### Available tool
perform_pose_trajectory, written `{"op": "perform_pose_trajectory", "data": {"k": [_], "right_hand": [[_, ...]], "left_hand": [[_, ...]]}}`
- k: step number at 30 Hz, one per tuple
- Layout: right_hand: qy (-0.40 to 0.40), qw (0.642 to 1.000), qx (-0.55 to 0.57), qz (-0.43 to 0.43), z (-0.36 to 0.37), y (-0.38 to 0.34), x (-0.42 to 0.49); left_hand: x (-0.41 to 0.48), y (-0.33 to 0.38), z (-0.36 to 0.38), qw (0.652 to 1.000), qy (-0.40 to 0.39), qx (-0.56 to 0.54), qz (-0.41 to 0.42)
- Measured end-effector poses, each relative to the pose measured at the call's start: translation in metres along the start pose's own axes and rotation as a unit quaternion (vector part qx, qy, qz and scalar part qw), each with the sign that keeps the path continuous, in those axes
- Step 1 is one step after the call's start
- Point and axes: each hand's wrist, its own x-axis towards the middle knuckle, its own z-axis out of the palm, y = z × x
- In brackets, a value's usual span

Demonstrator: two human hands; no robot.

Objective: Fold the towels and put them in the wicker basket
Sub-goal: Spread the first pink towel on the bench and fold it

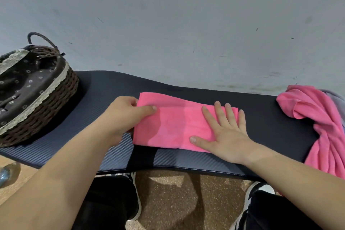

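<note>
Right now the pink towel (177, 127) lies flat in the middle of the bench (261, 117), folded into a neat long shape with its near edge close to the front of the bench. The left hand (123, 115) holds the towel's left end, with the thumb on top and the other fingers curled round the edge, so it is pinching the cloth. The right hand (224, 136) lies flat on the towel's right end, fingers straight and spread, pressing it down and not grabbing it. It looks like the towel has been folded at least once, and I think one more fold, left end over to right end, would make it small enough to put away. The wicker basket (61, 95) sits on the far left end of the bench, well apart from the towel. It has a dark flowery lining and a pale lacy trim, and part of it runs off the side of the picture. In the part that shows, no towel is inside, so I think nothing has gone in. On the far right end of the bench is a crumpled pink towel (317, 117) that hangs over the front edge, not folded at all. A bit of grey cloth (336, 95) peeks out behind it, maybe one more towel. So most of the job is left: finish this one, carry it to the basket, then fold the rest.
</note>
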Motion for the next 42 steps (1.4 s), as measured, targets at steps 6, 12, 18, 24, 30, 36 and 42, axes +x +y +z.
{"op": "perform_pose_trajectory", "data": {"k": [6, 12, 18, 24, 30, 36, 42], "right_hand": [[0.080, 0.986, 0.139, -0.050, -0.013, -0.005, -0.005], [0.233, 0.911, 0.341, 0.023, -0.039, 0.034, -0.002], [0.143, 0.857, 0.488, 0.080, -0.033, 0.066, -0.002], [0.117, 0.838, 0.529, 0.067, -0.030, 0.077, -0.002], [0.120, 0.876, 0.462, 0.069, -0.030, 0.072, 0.001], [0.177, 0.886, 0.428, 0.023, -0.043, 0.057, 0.002], [0.113, 0.819, 0.561, 0.043, -0.045, 0.046, 0.010]], "left_hand": [[-0.019, 0.019, 0.012, 0.992, 0.053, -0.082, 0.084], [-0.030, 0.038, 0.078, 0.988, -0.021, -0.027, 0.149], [-0.016, 0.040, 0.160, 0.965, -0.051, 0.152, 0.206], [-0.012, 0.039, 0.182, 0.955, -0.075, 0.201, 0.205], [-0.016, 0.028, 0.153, 0.908, -0.024, 0.299, 0.292], [-0.011, 0.021, 0.126, 0.897, 0.021, 0.320, 0.304], [-0.009, 0.016, 0.108, 0.896, 0.027, 0.322, 0.306]]}}
